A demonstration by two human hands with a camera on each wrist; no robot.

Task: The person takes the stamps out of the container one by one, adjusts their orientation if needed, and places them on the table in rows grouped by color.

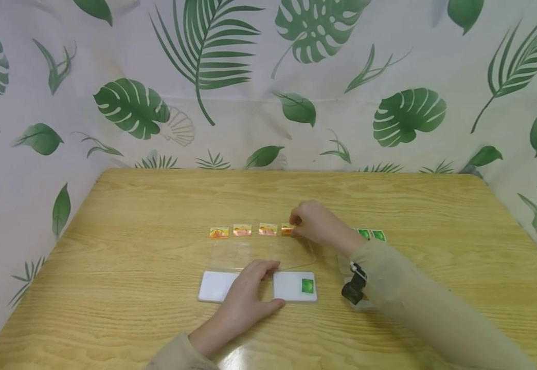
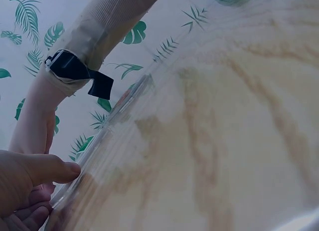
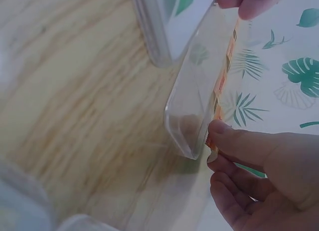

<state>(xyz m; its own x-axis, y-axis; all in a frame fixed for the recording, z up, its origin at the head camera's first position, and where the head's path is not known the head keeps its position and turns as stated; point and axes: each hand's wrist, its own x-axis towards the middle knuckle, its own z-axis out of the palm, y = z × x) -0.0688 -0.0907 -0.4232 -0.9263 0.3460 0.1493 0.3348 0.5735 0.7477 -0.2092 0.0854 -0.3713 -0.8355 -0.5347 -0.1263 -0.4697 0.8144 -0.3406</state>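
Note:
My right hand [image 1: 312,221] pinches a small orange-yellow packet [image 3: 213,141] between thumb and index finger, at the right end of a row of similar packets [image 1: 242,229]. My left hand [image 1: 245,298] spans the left end of a shallow white case [image 1: 291,293], thumb at its front edge and fingertips at its back edge. On that case, toward its right end, lies a small green square packet [image 1: 307,285]. A second white case [image 1: 216,285] lies to the left, partly hidden by the left hand. Between the row and the cases rests a flat clear plastic tray [image 3: 189,106].
More green square packets [image 1: 378,236] lie to the right, partly behind my right forearm. A clear container [image 1: 364,304] shows under the right sleeve. Everything stands on a wood-grain table [image 1: 125,246] against a leaf-patterned backdrop [image 1: 240,128].

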